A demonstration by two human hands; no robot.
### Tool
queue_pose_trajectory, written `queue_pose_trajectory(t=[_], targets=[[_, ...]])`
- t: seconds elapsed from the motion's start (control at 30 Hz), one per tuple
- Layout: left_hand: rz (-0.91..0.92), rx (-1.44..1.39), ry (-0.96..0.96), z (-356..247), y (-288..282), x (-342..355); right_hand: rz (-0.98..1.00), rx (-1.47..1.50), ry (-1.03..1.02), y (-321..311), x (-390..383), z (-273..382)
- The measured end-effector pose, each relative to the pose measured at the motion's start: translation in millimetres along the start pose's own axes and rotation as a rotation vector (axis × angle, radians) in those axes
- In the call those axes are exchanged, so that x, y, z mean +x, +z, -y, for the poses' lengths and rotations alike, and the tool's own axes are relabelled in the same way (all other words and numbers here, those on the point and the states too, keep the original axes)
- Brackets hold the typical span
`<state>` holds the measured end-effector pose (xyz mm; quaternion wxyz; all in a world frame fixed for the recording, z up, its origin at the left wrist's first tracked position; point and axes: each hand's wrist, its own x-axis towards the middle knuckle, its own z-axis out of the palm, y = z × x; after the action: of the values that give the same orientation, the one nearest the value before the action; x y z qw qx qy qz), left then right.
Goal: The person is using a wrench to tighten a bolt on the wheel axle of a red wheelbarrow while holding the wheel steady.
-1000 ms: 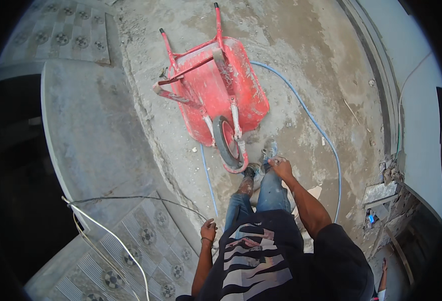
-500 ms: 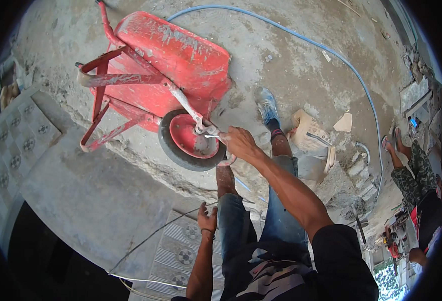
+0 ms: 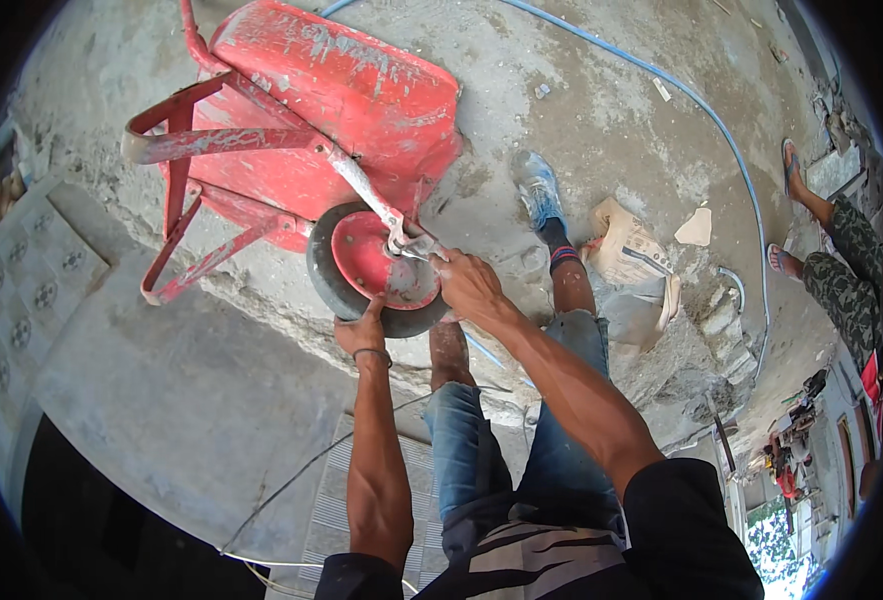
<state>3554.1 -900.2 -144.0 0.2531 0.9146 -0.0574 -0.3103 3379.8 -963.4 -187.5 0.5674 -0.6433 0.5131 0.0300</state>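
Left hand (image 3: 361,330) is clasped on the lower edge of the wheel (image 3: 326,285), thumb lying over the red rim, fingers out of sight under the tyre. Right hand (image 3: 471,288) is curled tight at the wheel's 3 o'clock, on the end of a greyish metal bar (image 3: 416,243) by the axle; cannot tell if a tool is in that fist. Wheel belongs to an overturned red wheelbarrow (image 3: 326,110), tray at 11 o'clock from the hands, support legs (image 3: 206,145) at 10. Step in hand, by my reading: a two-handed hold on the wheel end. Any shift from this grip would call for both hands bearing evenly, left fingers kept from being pinched under the tyre. Edges: broken lip of a concrete slab (image 3: 181,350) at 8 o'clock, close by the wheel; dark opening (image 3: 111,500) beyond it at 7 to 8; black cable (image 3: 301,468) at 7. Widest floor (image 3: 611,130) spans 1 to 2 o'clock, bounded by a blue hose (image 3: 736,150). Paper sack (image 3: 626,245) sits at 3, rubble (image 3: 706,370) at 4, another person's legs (image 3: 836,240) well apart at 3.
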Motion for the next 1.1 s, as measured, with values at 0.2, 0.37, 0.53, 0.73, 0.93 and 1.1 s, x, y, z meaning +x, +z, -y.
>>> queue_pose_trajectory(t=[0.2,0.37,0.53,0.73,0.93,1.1], targets=[[-0.104,0.181,-0.014,-18.0,0.1,2.4,0.005,0.022,0.006,-16.5,5.3,-18.5],[-0.061,0.085,0.055,-8.2,-3.0,1.1,-0.033,-0.007,-0.012,1.1,-2.1,-18.5],[-0.073,0.088,0.073,0.0,1.6,3.0,-0.139,0.004,-0.069,19.5,13.8,-18.6],[-0.075,0.109,0.076,3.4,8.2,3.3,0.038,-0.074,-0.122,16.1,49.2,-31.9],[-0.103,0.128,0.078,-1.7,9.6,1.6,0.062,-0.138,-0.169,2.9,55.1,-42.0],[-0.107,0.193,0.065,-4.7,17.4,11.6,-0.012,-0.136,-0.276,-10.6,56.8,-43.5]])
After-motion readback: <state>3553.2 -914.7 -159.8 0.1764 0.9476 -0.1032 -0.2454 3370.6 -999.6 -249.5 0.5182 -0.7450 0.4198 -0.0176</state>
